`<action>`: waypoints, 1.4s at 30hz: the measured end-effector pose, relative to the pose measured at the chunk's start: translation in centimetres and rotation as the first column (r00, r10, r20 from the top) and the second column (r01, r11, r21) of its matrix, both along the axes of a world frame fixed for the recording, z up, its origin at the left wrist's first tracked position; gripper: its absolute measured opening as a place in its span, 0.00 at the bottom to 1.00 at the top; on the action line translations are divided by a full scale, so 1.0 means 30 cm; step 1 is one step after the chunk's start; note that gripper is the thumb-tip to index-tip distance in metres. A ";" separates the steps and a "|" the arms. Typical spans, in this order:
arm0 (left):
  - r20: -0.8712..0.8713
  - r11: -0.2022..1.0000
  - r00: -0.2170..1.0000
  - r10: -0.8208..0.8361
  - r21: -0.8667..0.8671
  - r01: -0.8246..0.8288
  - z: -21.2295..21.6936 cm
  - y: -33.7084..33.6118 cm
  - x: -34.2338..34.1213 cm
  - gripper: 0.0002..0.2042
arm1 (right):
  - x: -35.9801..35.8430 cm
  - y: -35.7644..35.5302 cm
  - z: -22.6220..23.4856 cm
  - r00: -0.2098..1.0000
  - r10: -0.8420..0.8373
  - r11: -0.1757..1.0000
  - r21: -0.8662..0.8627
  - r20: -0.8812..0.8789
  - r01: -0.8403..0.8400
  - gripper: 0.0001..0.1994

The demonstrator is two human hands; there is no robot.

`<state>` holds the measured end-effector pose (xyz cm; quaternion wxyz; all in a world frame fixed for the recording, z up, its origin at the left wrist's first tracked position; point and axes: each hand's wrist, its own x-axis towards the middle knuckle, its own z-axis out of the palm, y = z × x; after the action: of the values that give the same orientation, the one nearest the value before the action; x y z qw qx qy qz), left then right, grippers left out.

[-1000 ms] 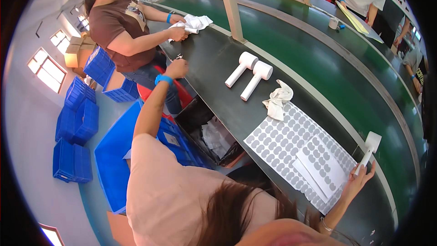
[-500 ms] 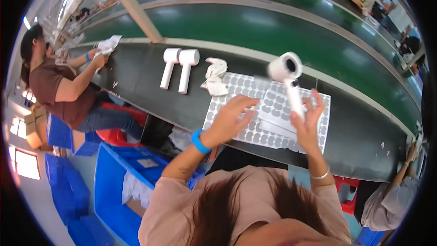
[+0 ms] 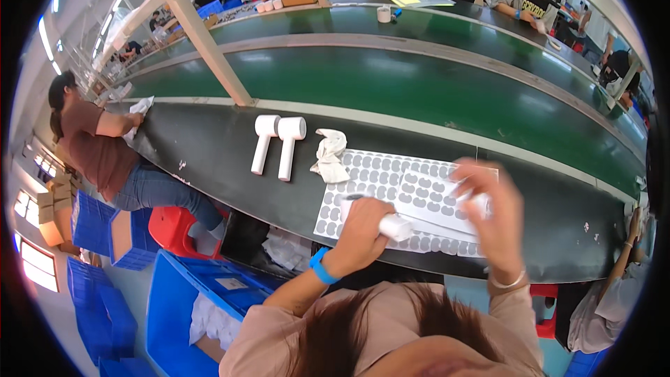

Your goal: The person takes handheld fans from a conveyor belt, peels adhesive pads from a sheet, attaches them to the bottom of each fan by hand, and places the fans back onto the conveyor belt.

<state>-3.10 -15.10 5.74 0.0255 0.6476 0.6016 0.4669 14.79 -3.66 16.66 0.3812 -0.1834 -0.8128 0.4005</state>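
Observation:
A white hair-dryer-shaped device (image 3: 401,225) lies across my two hands just above the dark workbench (image 3: 209,153). My left hand (image 3: 363,227) grips its handle; a blue band sits on that wrist. My right hand (image 3: 492,213) closes round its head end, which is blurred. Under both hands lies a white sheet of grey oval stickers (image 3: 391,185). Two more white devices (image 3: 278,145) lie side by side to the left, with a crumpled white cloth (image 3: 331,156) between them and the sheet.
A green conveyor belt (image 3: 419,84) runs behind the bench, with a slanted post (image 3: 199,31) rising from it. A person in a brown shirt (image 3: 98,143) works at the left. Blue crates (image 3: 181,300) and a red stool (image 3: 178,227) stand below. Other people work at the far side.
The view has swung right and down. The white device, held upright over the sticker sheet half a second ago, now lies low and level between both hands.

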 end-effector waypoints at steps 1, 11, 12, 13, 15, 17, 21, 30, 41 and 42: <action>0.024 0.998 0.998 0.056 0.033 -0.057 0.021 -0.027 -0.007 0.16 | 0.019 0.001 0.090 0.978 -0.141 0.964 0.203 -0.155 0.171 0.22; 0.179 0.951 0.942 0.283 0.073 -0.299 0.076 -0.131 -0.067 0.08 | 0.407 0.209 0.188 0.871 -0.050 0.776 0.531 -0.488 0.342 0.24; 0.208 0.945 0.930 0.304 0.055 -0.321 0.074 -0.142 -0.070 0.08 | 0.421 0.187 0.187 0.877 -0.031 0.773 0.545 -0.479 0.325 0.24; 0.237 0.939 0.916 0.322 0.040 -0.341 0.069 -0.157 -0.077 0.08 | 0.422 0.160 0.183 0.883 -0.012 0.768 0.562 -0.469 0.309 0.23; 0.191 0.942 0.927 0.322 0.038 -0.335 0.063 -0.149 -0.083 0.08 | 0.323 0.088 0.251 0.889 0.041 0.735 0.617 -0.455 0.282 0.23; 0.174 0.941 0.929 0.326 0.037 -0.338 0.073 -0.176 -0.094 0.08 | 0.219 0.038 0.325 0.899 0.097 0.704 0.668 -0.428 0.242 0.23; 0.232 0.943 0.921 0.312 0.041 -0.329 0.029 -0.186 -0.106 0.07 | 0.271 0.021 0.325 0.900 0.185 0.627 0.752 -0.395 0.201 0.24; 0.270 0.955 0.921 0.281 0.011 -0.295 0.026 -0.171 -0.066 0.07 | 0.217 0.070 0.383 0.899 0.287 0.684 0.728 -0.330 0.049 0.30; 0.349 0.993 0.935 -0.061 0.116 0.021 -0.014 -0.001 0.017 0.10 | 0.029 0.083 0.178 0.893 0.219 0.888 0.460 -0.393 -0.015 0.13; 0.360 0.993 0.931 -0.066 0.116 0.026 -0.029 0.004 0.018 0.11 | -0.018 0.089 0.127 0.936 0.306 0.875 0.438 -0.175 -0.204 0.15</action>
<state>-2.55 -14.98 4.86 0.1117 0.5647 0.5447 0.6099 14.24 -0.98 20.47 0.4498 0.0604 -0.8441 0.2857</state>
